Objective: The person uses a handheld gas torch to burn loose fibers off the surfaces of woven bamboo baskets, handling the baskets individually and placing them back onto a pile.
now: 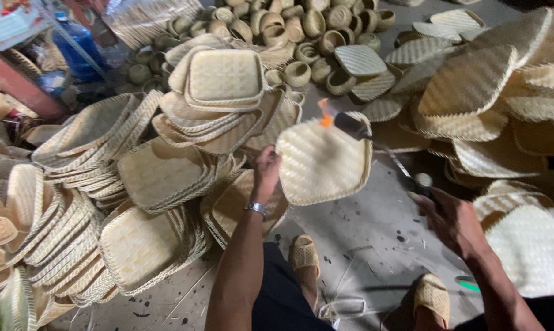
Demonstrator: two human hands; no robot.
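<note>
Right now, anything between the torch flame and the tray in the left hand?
Nothing visible. The left hand holds the woven tray up by its edge, and the right hand aims the torch across it. The flame sits right at the tray's top rim, with open air around it.

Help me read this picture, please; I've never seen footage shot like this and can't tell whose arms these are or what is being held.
The single picture comes from a camera worn on a person's head, looking down, so both arms are the wearer's own. The left hand, with a watch on its wrist, holds up a square woven tray by its edge. The right hand grips a torch on a long metal stem; a small orange flame burns at its tip, at the tray's upper rim. The person's sandals rest on a grey concrete floor. Around them lie stacks of similar trays, and further back many small round baskets.
</note>
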